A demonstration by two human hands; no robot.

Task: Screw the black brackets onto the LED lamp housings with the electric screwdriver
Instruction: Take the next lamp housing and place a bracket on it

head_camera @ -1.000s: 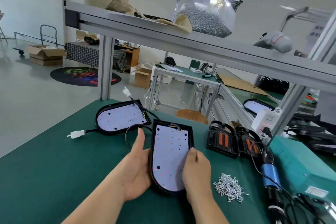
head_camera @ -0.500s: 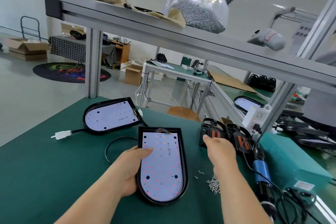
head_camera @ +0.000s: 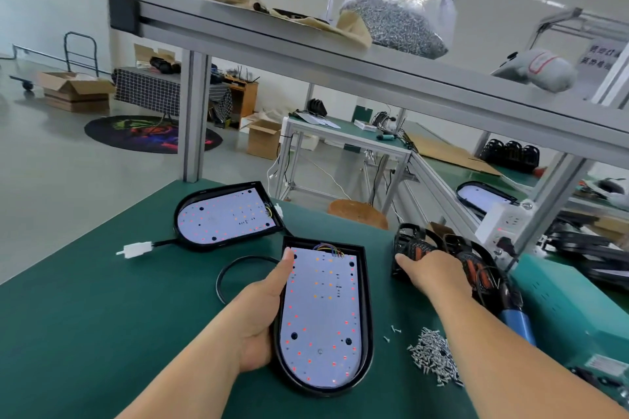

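left hand (head_camera: 262,316) grips the left rim of the housing (head_camera: 323,316), a glossy black d-shaped shell with white led board. right hand (head_camera: 432,272) lies on a ribbed black bracket (head_camera: 406,243) right of it; grip unclear. silver screws (head_camera: 435,354) dot the green mat (head_camera: 102,333) under an aluminium shelf (head_camera: 340,54).

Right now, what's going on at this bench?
A person is getting ready to fit a bracket. The left hand holds the near housing by its left edge, thumb on the LED board. The right hand is on the brackets to the right; whether it grips one is unclear. The screwdriver lies unheld beside the loose screws. The far housing lies untouched.
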